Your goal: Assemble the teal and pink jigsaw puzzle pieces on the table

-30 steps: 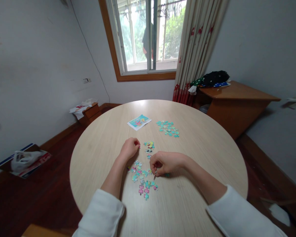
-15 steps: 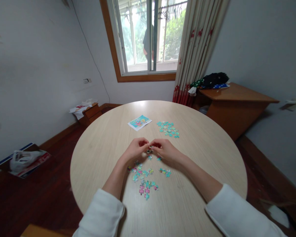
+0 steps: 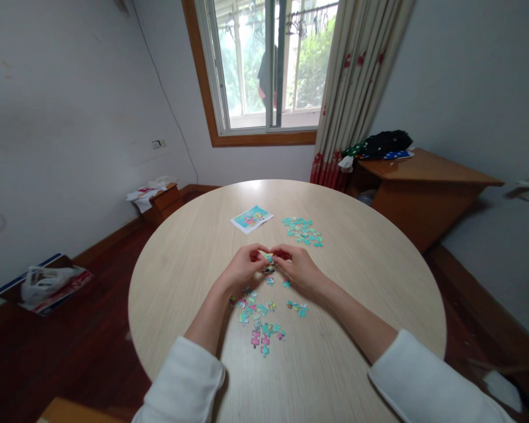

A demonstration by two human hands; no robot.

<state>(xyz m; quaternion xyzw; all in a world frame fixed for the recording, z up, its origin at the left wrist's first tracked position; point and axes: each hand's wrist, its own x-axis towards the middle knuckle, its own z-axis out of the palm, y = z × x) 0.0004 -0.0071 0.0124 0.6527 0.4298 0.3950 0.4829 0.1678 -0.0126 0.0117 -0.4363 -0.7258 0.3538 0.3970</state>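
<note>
one small puzzle section (image 3: 270, 259) appears joined between left hand (image 3: 245, 266) and right hand (image 3: 297, 265), fingertips bent in at its edges, grip unverifiable; near pieces (image 3: 265, 329) and far pile (image 3: 304, 231) lie unattached.

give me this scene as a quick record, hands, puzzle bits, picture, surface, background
Left hand: fingertips at a small puzzle section
Right hand: fingertips at the same section, from the other side
Grip: fingers hide most of it; lifted or flat, cannot tell
Near pieces: pink, teal and yellow, loosely scattered
Far pieces: mostly teal, grouped beyond the right hand
Picture sheet: left of the far pieces
Surface: round pale table
Background: window, patterned curtain
</note>
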